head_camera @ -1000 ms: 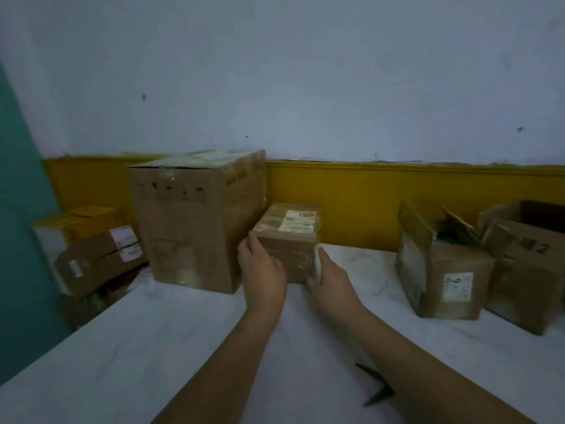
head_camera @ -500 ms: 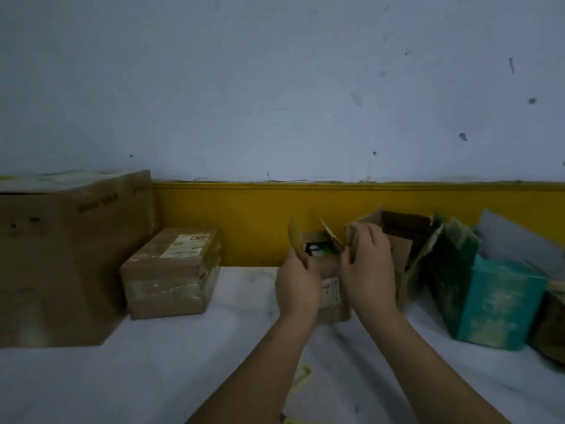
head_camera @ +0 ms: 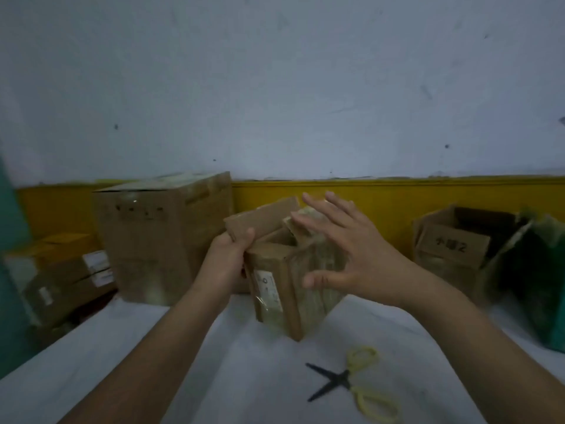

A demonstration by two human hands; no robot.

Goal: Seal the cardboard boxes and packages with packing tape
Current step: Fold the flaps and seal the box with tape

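The small brown cardboard box (head_camera: 287, 289), flaps up and unsealed, sits tilted at the middle of the white table (head_camera: 214, 362). The left hand (head_camera: 227, 261) pinches its left flap to steady it. The right hand (head_camera: 351, 255), fingers straight and spread, presses the right side, likely to fold the flaps. Yellow-handled scissors (head_camera: 351, 384) lie just in front, ready for tape.

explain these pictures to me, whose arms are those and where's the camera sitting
There is no machine here. The arms belong to a person, and every picture comes from one camera worn on their head, looking forward and down at their hands. A white table holds a small cardboard box, open at the top. The left hand grips one flap. The right hand is open, fingers spread at the box's other side. Yellow-handled scissors lie open nearer the person. Behind on the left stands a big closed box, and on the right another open box.
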